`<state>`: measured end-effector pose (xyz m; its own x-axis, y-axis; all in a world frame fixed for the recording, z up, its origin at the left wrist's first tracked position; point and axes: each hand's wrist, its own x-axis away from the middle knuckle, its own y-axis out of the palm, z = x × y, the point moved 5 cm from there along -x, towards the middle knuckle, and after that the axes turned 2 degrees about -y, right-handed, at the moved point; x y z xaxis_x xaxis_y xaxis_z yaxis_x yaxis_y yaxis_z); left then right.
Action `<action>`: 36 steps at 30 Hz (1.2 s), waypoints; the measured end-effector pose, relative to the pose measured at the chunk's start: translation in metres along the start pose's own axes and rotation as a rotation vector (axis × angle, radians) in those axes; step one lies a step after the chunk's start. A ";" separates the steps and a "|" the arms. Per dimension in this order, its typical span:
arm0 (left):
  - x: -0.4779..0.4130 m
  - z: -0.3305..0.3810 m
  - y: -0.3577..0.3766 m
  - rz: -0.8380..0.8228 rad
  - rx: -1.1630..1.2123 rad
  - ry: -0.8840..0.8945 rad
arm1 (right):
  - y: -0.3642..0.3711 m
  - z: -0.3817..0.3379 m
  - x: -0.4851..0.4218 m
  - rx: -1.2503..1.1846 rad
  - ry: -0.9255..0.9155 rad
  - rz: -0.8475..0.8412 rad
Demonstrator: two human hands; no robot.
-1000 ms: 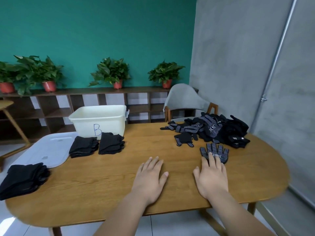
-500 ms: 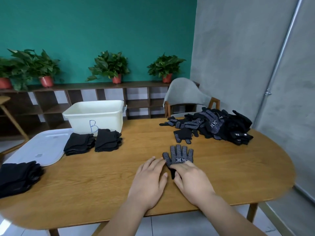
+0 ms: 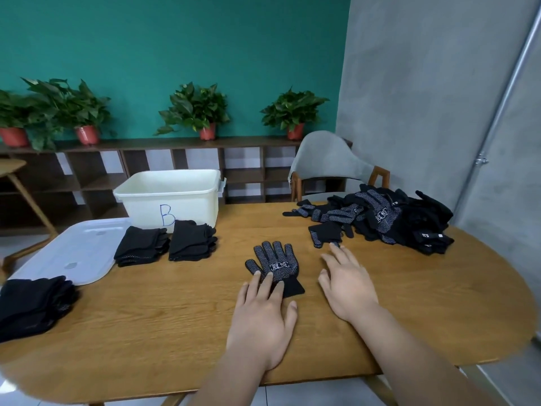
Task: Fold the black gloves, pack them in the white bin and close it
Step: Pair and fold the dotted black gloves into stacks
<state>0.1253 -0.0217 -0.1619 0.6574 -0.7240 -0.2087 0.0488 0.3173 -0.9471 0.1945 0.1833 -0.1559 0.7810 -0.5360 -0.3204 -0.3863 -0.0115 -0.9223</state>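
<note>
A single black dotted glove (image 3: 275,263) lies flat, palm up, in the middle of the wooden table (image 3: 175,312). My left hand (image 3: 263,317) lies flat with its fingertips pressing the glove's cuff. My right hand (image 3: 347,281) is flat and open to the right, its fingertips near another loose glove (image 3: 326,233). A heap of unfolded black gloves (image 3: 386,218) sits at the back right. The white bin (image 3: 169,194), marked B, stands open at the back left, its lid (image 3: 70,247) lying beside it. Two folded stacks (image 3: 142,246) (image 3: 191,240) sit in front of the bin.
Another pile of folded gloves (image 3: 32,303) lies at the table's left edge. A grey chair (image 3: 328,162) stands behind the table, and a low shelf with potted plants (image 3: 193,109) runs along the green wall. A grey wall is close on the right.
My right hand dragged one glove from the right to the table's centre, then let go and moved right toward the heap. My left hand shifted forward onto the glove's cuff.
</note>
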 end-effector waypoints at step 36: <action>0.005 0.000 -0.003 0.151 0.015 -0.011 | -0.087 -0.032 -0.040 -0.256 -0.168 0.223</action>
<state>0.1284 -0.0258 -0.1601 0.6660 -0.6610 -0.3458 -0.0402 0.4311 -0.9014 0.1810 0.1787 -0.0554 0.7251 -0.4036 -0.5579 -0.6495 -0.1319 -0.7488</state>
